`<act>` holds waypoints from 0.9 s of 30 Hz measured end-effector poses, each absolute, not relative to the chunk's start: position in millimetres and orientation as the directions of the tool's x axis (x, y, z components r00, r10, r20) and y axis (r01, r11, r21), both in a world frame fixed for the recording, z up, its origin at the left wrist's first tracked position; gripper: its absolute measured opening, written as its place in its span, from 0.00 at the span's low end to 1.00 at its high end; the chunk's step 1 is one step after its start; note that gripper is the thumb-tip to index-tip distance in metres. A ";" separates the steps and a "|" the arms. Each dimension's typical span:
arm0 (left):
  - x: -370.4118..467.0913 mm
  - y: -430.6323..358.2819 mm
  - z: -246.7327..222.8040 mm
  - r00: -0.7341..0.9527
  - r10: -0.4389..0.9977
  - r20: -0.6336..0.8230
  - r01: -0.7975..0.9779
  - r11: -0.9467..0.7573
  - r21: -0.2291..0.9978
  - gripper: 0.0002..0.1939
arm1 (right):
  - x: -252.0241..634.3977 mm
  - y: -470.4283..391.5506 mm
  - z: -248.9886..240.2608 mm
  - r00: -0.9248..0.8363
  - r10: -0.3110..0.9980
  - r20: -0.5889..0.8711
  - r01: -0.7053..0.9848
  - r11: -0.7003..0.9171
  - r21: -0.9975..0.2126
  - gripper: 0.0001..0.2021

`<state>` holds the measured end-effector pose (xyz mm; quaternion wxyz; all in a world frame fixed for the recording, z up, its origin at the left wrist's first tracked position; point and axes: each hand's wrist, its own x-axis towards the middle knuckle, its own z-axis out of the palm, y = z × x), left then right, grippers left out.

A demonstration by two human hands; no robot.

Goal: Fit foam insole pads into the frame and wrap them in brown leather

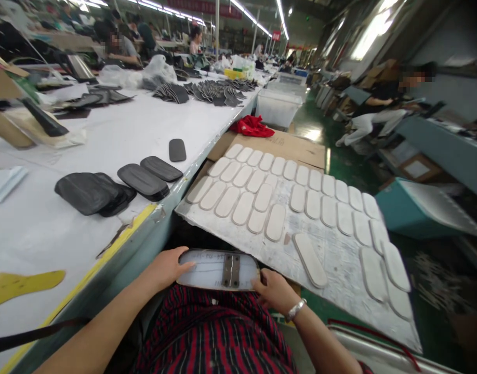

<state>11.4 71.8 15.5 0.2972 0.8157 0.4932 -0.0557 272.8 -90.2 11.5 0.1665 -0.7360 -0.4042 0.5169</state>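
Between my two hands, just above my lap, is an oval hinged template (209, 271) with a pale, translucent face, dark edge and metal hinge. My left hand (169, 269) grips its left end, thumb lying on top. At the other end my right hand (275, 290) is closed on the rim with bent fingers; their tips are partly hidden. Beyond the template, a board (262, 270) carries rows of white oval pads (309, 259), several overlapping. To the left, dark oval pieces (84, 193) lie stacked on the white table, beside more dark ovals (143, 179).
The white table (153, 119) has a yellow-taped edge (86, 280) on my left. A yellow flat tool (28, 285) lies there. Behind the board are a red cloth (254, 126) and cardboard (289, 148). A teal bin (425, 208) stands right. People sit farther off.
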 end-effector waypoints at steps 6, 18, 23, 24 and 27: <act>-7.2 46.7 15.9 0.422 0.798 -0.430 0.841 -0.168 0.514 0.28 | 270.8 -94.9 4.1 0.158 0.772 -0.615 0.256 -0.634 -0.730 0.10; -11.7 51.8 15.8 0.394 0.806 -0.442 0.850 -0.136 0.508 0.15 | 284.1 -76.4 9.9 0.176 0.708 -0.684 0.288 -0.701 -0.652 0.07; -13.2 56.3 14.5 0.373 0.736 -0.564 0.746 0.123 0.654 0.13 | 280.7 -78.9 18.8 0.128 0.686 -0.716 0.262 -0.720 -0.643 0.12; -13.0 56.0 15.8 0.375 0.715 -0.590 0.718 0.179 0.673 0.12 | 279.5 -81.4 18.9 0.122 0.676 -0.727 0.258 -0.728 -0.635 0.14; -12.4 55.2 19.7 0.359 0.682 -0.637 0.677 0.280 0.681 0.11 | 277.2 -87.9 12.7 0.112 0.671 -0.733 0.310 -0.725 -0.615 0.17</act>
